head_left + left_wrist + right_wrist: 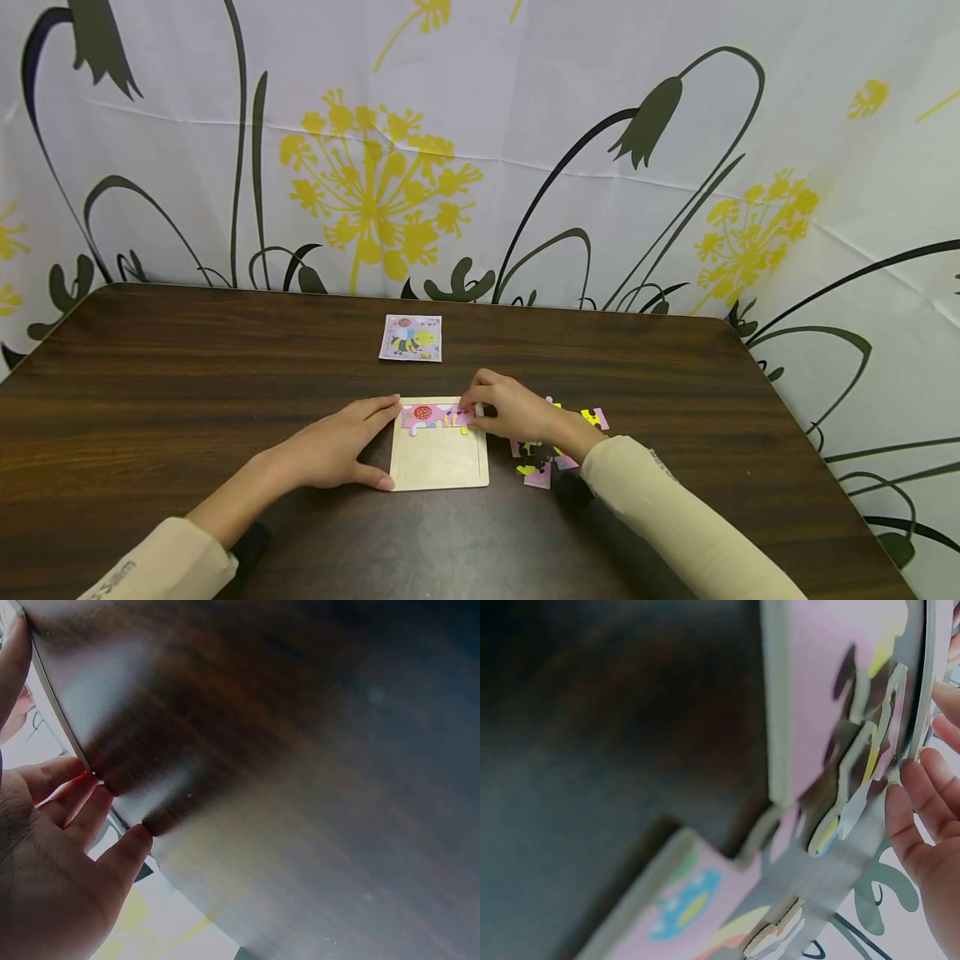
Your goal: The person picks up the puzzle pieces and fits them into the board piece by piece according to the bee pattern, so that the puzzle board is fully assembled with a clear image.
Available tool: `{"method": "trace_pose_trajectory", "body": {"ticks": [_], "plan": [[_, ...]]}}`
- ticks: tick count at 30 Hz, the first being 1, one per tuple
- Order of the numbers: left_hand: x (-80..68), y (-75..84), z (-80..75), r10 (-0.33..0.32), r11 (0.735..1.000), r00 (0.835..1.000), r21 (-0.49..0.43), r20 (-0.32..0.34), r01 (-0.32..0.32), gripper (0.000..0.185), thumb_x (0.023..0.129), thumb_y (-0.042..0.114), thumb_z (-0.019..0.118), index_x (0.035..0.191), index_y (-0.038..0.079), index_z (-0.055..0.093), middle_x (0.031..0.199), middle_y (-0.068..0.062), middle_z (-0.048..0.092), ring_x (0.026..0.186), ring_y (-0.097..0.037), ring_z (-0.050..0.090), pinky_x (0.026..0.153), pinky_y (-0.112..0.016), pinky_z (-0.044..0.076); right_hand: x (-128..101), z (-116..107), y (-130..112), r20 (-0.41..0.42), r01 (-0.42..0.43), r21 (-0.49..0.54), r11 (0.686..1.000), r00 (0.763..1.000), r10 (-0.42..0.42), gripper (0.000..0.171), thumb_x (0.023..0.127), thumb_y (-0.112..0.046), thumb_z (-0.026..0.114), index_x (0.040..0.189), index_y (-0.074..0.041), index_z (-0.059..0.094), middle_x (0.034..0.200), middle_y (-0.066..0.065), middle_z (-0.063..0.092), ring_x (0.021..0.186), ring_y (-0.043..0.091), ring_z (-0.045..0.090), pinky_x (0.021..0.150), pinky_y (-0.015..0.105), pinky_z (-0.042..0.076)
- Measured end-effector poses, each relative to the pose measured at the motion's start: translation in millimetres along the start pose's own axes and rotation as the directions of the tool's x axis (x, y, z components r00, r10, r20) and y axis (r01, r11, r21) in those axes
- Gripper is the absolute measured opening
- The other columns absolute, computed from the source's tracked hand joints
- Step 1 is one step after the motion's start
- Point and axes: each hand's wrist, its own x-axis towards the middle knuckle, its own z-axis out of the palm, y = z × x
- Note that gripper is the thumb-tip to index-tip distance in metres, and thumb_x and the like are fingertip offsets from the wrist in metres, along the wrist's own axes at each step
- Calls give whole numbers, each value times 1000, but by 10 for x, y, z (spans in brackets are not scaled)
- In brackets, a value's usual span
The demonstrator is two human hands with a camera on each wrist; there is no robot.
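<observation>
Left to right. I watched the left hand [335, 450] lie flat on the dark wooden table [187, 375], fingers straight, thumb against the near-left corner of the wooden puzzle tray [438, 462] and fingertips at its far-left edge. It gripped nothing, only braced. The left wrist view showed those fingers against the table surface and little else.

The tray sat mid-table near the front edge. Only its top row was filled, with the pink joined pieces [435, 415]; the rest was bare wood.

The right hand [510, 410] had its fingers curled down at the tray's top-right corner, pinching or pressing a puzzle piece [467, 412] there. I could not tell if the piece was seated or lifted. The right wrist view was blurred.

Loose puzzle pieces [542, 458] lay just right of the tray, partly under the right wrist. A reference picture card [410, 337] lay further back, well apart.

Risks, as I judged them:
- Pushing a misaligned piece could pop its neighbours out of the row.
- The brace was light, so a sideways push could slide the tray.
- The right sleeve [675, 517] could drag the loose pieces toward the table edge.
</observation>
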Motion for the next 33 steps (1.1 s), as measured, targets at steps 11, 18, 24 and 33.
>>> {"method": "trace_pose_trajectory", "body": {"ticks": [11, 18, 24, 33], "plan": [[1, -4, -8, -9, 1000, 1000, -8, 5, 9, 93, 72, 52, 69, 139, -2, 34, 143, -16, 31, 127, -37, 31, 97, -52, 31, 3, 15, 10, -8, -27, 16, 1000, 1000, 27, 18, 82, -9, 69, 98, -5, 67, 94, 5, 53, 85, 17, 52, 76, 24, 45], [1, -5, -2, -3, 1000, 1000, -12, 4, 3, 92, 72, 52, 69, 138, -3, 34, 142, -17, 31, 127, -37, 30, 97, -53, 31, -1, 0, -16, -5, -67, 40, 997, 998, 68, 18, 81, -9, 69, 99, -5, 67, 93, 4, 52, 86, 17, 52, 77, 26, 45], [2, -8, 5, -1, 1000, 1000, -16, 2, 1, 92, 72, 51, 70, 138, -3, 34, 143, -17, 31, 127, -37, 30, 97, -53, 31, -14, -18, -17, 0, -69, 39, 997, 998, 69, 19, 81, -9, 69, 100, -6, 67, 94, 3, 53, 87, 17, 52, 78, 26, 45], [0, -4, 1, -4, 1000, 1000, -8, 4, 4, 92, 72, 51, 70, 138, -2, 34, 143, -17, 31, 127, -37, 31, 97, -52, 31, -53, -99, -27, 5, -79, 69, 994, 997, 79, 20, 83, -10, 66, 103, -6, 66, 98, 4, 56, 89, 18, 54, 80, 29, 46]]}}
